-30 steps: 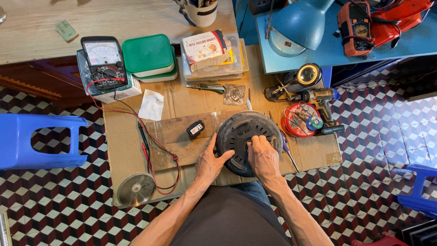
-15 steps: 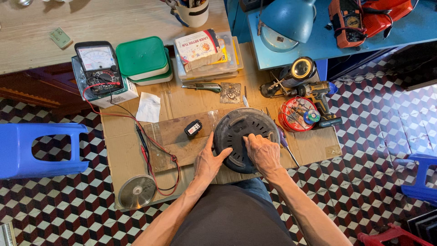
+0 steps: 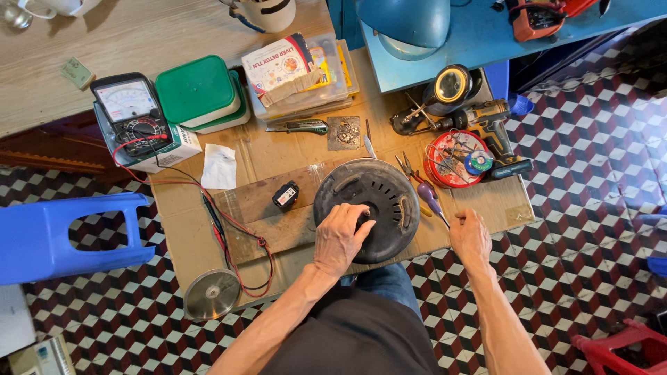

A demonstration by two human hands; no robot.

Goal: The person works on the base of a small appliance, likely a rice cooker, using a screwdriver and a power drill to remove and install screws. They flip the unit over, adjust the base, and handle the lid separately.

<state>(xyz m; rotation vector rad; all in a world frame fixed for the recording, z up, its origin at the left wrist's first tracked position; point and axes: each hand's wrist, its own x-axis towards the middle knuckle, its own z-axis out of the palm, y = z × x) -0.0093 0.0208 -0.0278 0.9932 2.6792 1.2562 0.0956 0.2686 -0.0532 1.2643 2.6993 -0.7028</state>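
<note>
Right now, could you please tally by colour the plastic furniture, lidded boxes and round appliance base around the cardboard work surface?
Blue: 1, the blue plastic stool on the left.
Green: 2, the stacked green-lidded plastic boxes.
Red: 1, the red plastic stool at bottom right.
Black: 1, the black round appliance base under the left hand.
Total: 5.

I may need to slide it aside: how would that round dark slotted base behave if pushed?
The round dark base lies flat and wide on the cardboard, so it would probably slide rather than tip or roll. It looks rigid, likely moulded plastic or metal. The left hand presses on top, so it seems steady under load.
</note>
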